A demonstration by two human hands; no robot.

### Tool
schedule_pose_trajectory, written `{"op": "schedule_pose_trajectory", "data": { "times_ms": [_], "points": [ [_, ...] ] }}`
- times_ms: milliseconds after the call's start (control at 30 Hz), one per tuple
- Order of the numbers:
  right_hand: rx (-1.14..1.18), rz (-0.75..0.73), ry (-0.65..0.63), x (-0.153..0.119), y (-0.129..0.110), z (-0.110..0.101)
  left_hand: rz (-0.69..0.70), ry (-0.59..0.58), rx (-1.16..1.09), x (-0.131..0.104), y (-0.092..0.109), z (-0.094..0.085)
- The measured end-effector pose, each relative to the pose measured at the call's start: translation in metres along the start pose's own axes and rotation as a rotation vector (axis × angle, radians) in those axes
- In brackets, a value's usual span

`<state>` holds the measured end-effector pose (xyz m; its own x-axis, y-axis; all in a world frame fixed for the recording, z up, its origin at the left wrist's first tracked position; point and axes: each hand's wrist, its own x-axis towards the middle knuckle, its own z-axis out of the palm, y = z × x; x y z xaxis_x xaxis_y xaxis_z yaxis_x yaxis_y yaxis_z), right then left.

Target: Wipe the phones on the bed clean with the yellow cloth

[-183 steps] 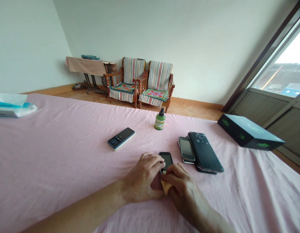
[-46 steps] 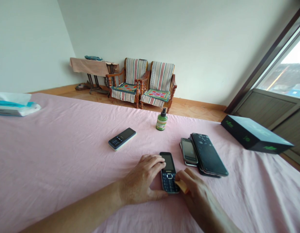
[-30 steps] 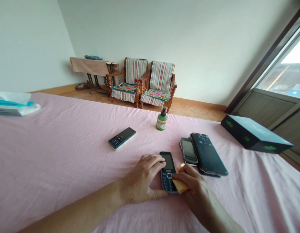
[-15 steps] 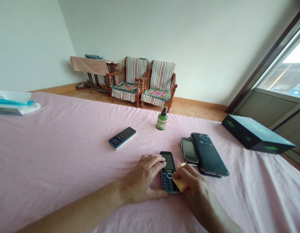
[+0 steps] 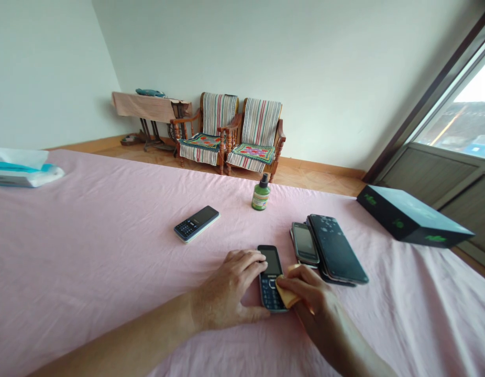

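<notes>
A black keypad phone lies face up on the pink cloth. My left hand rests at its left side, fingertips on the screen's edge and thumb near the bottom corner, fingers spread apart. Pinched in my right hand is a folded yellow cloth, which touches the right side of the keypad. Another keypad phone lies behind my left hand. Right of the first phone are a small grey phone and a large dark phone, both resting on other flat items.
A green spray bottle stands upright behind the phones. At the right is a black box, and at the far left a tissue pack. Two wooden chairs and a cloth-draped table stand by the wall.
My right hand and the yellow cloth have shifted slightly left over the keypad. My left hand keeps its place on the phone.
</notes>
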<state>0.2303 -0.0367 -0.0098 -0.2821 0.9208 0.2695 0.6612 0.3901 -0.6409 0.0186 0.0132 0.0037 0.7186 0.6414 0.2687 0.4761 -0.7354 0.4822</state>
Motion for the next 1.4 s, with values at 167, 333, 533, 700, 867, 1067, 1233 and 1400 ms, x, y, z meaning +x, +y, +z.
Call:
{"op": "schedule_pose_trajectory", "data": {
  "times_ms": [167,333,533,700,867,1067,1233,1400],
  "points": [
    [0.052,0.036,0.0,0.0004,0.0004,0.0003,-0.001,0.01,-0.016,0.0,0.0014,-0.001],
    [0.052,0.033,0.054,0.0013,0.0026,0.0022,-0.005,0.007,-0.012,0.0001,0.0012,-0.0014],
    [0.039,0.026,0.032,0.0013,0.0034,0.0028,-0.008,-0.011,-0.006,0.0005,0.0012,-0.0019],
    [0.071,0.034,0.065,0.001,0.0023,0.0044,-0.01,-0.015,-0.002,0.0005,0.0022,-0.0023],
    [0.053,0.03,0.021,0.0018,-0.0016,0.0015,-0.007,-0.004,-0.017,0.0006,0.002,-0.0025],
    [0.077,0.032,0.072,0.0027,0.0001,0.003,-0.007,0.004,-0.019,0.0008,0.0019,-0.0018],
    [0.059,0.031,0.054,0.002,-0.0008,0.0032,0.008,0.023,-0.03,-0.0002,0.0007,-0.0003],
    [0.018,0.047,0.042,0.0021,-0.0035,0.0022,0.001,0.013,-0.026,0.0,0.0005,-0.0009]
  ]
}}
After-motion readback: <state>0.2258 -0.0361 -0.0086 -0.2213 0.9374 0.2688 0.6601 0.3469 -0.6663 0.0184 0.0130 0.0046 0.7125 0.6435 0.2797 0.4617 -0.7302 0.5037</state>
